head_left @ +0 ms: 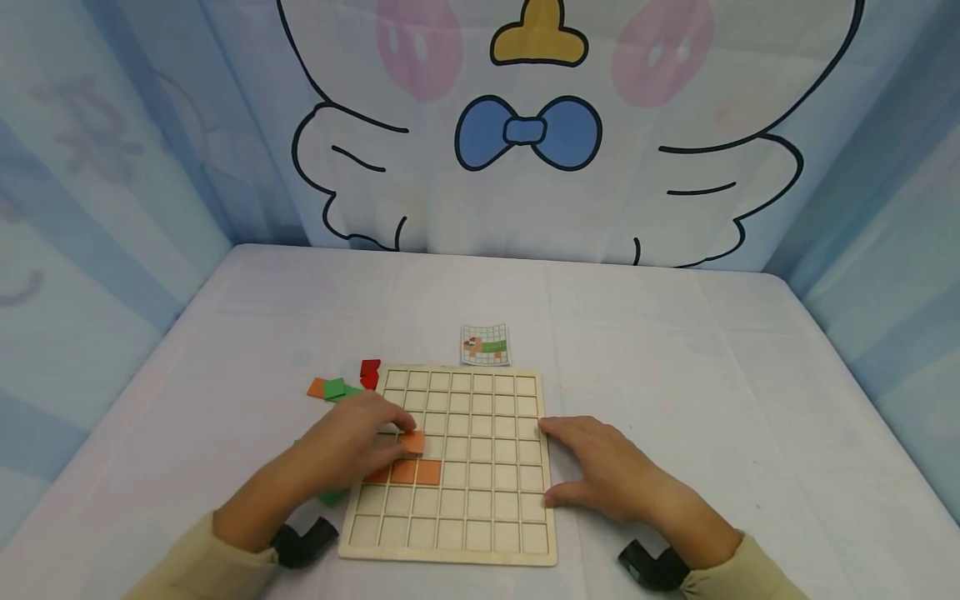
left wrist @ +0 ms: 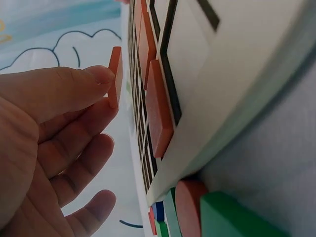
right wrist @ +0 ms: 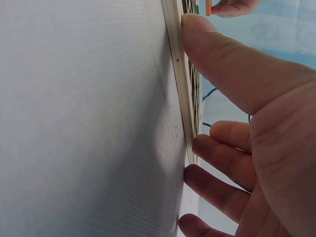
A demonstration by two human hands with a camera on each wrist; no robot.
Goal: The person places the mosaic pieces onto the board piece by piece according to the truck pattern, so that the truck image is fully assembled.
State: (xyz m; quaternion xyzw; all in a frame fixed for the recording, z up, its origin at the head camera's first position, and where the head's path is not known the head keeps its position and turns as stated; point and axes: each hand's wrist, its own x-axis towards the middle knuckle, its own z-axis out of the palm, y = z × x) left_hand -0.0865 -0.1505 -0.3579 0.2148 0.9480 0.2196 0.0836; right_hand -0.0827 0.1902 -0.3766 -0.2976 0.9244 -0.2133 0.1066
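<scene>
Between the thumb and fingers of my left hand (head_left: 348, 442) is an orange square tile (head_left: 414, 442), pinched and held over the left part of a wooden grid board (head_left: 480, 500). The left wrist view shows this tile (left wrist: 115, 76) on edge, apart from the board. Just below it in the head view, orange tiles (head_left: 428, 472) lie side by side in one row of cells; the leftmost is partly hidden by my hand. My right hand (head_left: 611, 467) touches the board's right edge with spread thumb and fingertips, holding no tile.
Loose green tiles (head_left: 333, 389), an orange piece (head_left: 316, 387) and red pieces (head_left: 370, 372) lie beyond my left hand, by the board's left side. A small picture card (head_left: 485, 346) sits behind the board on the white-covered table (head_left: 675, 358).
</scene>
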